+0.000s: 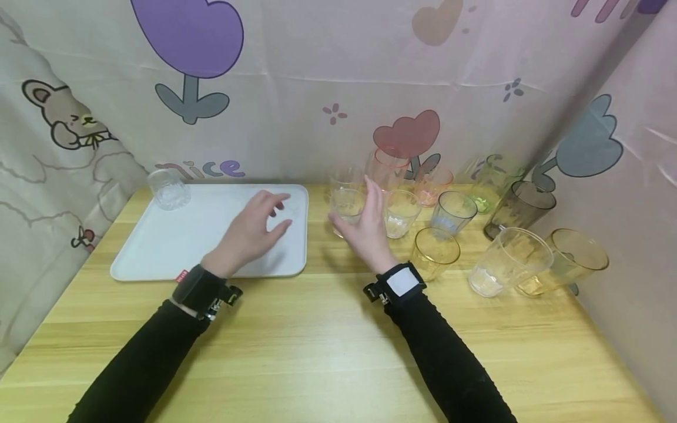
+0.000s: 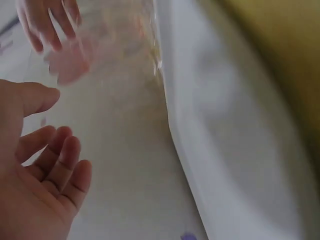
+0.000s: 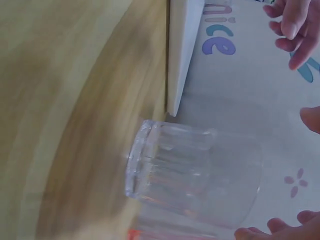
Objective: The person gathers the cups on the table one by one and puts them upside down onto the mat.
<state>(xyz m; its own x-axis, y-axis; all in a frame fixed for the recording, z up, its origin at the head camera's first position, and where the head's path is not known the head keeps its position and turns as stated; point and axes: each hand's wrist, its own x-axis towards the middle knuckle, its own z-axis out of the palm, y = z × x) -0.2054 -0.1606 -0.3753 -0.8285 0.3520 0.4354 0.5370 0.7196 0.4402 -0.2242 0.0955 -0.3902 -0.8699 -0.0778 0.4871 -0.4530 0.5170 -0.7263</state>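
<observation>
My left hand [image 1: 248, 232] hovers above the right half of a white tray [image 1: 174, 241], its fingers loosely bent around nothing. On the tray's far left corner stands a small clear glass [image 1: 170, 192]. My right hand [image 1: 368, 229] is beside a short clear glass [image 1: 344, 202], thumb and fingers spread apart. In the right wrist view that clear glass [image 3: 195, 172] stands upright on the table, with the fingertips close to its rim; whether they touch it I cannot tell. Another clear glass [image 1: 401, 216] is just right of this hand.
Around the right side stand a pink glass [image 1: 388, 167], a short pink glass [image 1: 433, 187], a green glass [image 1: 494, 182], a blue-grey glass [image 1: 453, 212], a dark grey glass [image 1: 520, 208], a short amber glass [image 1: 435, 254], a tall clear glass [image 1: 508, 264] and a tall amber glass [image 1: 573, 258]. Printed curtain [image 1: 296, 117] hangs behind.
</observation>
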